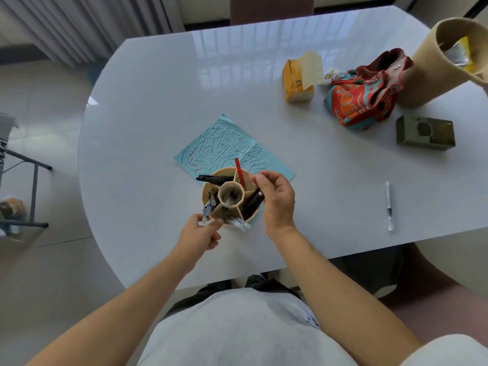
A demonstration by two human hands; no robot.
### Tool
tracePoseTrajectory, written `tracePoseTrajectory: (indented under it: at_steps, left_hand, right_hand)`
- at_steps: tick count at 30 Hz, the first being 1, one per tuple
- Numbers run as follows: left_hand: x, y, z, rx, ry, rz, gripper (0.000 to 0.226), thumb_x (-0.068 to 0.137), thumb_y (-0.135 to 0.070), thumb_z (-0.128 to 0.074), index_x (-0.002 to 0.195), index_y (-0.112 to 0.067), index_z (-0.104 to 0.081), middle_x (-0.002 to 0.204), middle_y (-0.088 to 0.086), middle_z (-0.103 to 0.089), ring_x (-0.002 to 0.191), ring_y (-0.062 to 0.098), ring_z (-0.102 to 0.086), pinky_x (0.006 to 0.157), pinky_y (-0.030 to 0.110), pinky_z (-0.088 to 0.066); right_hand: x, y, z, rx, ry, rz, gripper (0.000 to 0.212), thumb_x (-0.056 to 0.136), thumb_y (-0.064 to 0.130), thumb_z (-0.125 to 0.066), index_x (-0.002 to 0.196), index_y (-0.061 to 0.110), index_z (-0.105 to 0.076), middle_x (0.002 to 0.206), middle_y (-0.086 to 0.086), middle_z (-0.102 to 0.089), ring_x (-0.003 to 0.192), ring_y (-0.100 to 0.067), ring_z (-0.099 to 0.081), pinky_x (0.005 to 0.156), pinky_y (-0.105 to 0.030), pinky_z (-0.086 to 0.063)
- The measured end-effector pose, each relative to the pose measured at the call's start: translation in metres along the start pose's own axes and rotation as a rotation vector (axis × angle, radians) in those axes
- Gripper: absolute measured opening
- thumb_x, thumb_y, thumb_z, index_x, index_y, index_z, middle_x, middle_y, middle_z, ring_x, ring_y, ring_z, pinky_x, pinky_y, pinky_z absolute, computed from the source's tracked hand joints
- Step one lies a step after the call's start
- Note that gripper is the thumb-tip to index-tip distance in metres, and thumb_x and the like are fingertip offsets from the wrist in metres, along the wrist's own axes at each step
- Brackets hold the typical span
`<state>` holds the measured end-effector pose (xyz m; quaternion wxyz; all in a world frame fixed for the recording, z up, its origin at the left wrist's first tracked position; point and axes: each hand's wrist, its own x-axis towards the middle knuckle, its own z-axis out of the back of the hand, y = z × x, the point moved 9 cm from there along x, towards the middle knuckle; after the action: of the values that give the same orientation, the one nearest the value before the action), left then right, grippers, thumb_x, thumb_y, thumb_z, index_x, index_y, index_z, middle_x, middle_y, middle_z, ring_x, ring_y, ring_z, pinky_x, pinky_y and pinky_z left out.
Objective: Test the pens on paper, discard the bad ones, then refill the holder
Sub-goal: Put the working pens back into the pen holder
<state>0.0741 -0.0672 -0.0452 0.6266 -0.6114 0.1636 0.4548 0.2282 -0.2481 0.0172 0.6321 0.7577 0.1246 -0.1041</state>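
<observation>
Left hand grips the tan round compartmented pen holder at frame centre, steadying it. Right hand pinches a dark pen, seating it in 1 compartment.

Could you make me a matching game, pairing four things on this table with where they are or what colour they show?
Things:
1. pen holder
2. loose pen
3. blue paper
4. tissue pack

Descriptions:
A. lying alone near the table's right edge
B. covered in scribbled test lines
C. yellow, at the far side
D. between both hands, full of pens

Pairs: 1-D, 2-A, 3-B, 4-C
</observation>
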Motion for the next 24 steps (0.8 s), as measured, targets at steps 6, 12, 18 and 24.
tracePoseTrajectory:
  at_steps: [6,12,18,24]
  left_hand:
    - [0.007,0.003,0.017,-0.042,-0.035,-0.043,0.034,0.088,-0.027,-0.074,0.111,-0.008,-0.058,0.073,0.014,-0.070,0.060,0.023,-0.063,0.059,0.034,-0.054]
    - [0.023,0.009,0.012,-0.017,0.014,-0.083,0.029,0.090,-0.027,-0.072,0.110,-0.010,-0.061,0.081,0.020,-0.070,0.065,0.030,-0.062,0.068,0.043,-0.057]
    - [0.025,0.007,0.006,-0.036,0.003,-0.095,0.031,0.089,-0.028,-0.072,0.111,-0.010,-0.060,0.081,0.020,-0.069,0.064,0.029,-0.061,0.067,0.044,-0.057]
    - [0.005,-0.003,-0.004,-0.052,0.015,-0.026,0.038,0.086,-0.028,-0.077,0.114,-0.017,-0.055,0.078,0.013,-0.071,0.059,0.019,-0.063,0.062,0.033,-0.056]
  right_hand:
    - [0.017,0.013,0.081,-0.064,-0.114,-0.005,0.024,0.091,0.042,-0.064,0.092,0.020,-0.074,0.096,-0.006,-0.076,0.098,-0.021,-0.071,0.095,-0.033,-0.056]
    - [0.059,0.049,0.274,-0.865,-0.614,-0.140,0.029,0.092,0.015,-0.063,0.120,0.012,-0.061,0.126,-0.008,-0.055,0.104,-0.027,-0.064,0.084,-0.039,-0.056]
    - [0.069,0.037,0.330,-1.326,-0.531,-0.401,0.035,0.095,0.015,-0.059,0.128,0.011,-0.048,0.126,-0.014,-0.054,0.093,-0.033,-0.062,0.072,-0.038,-0.051]
    - [0.069,0.002,0.257,-1.061,-0.267,-0.284,0.012,0.086,0.021,-0.066,0.095,0.016,-0.060,0.098,-0.008,-0.070,0.074,-0.015,-0.063,0.057,-0.028,-0.047]
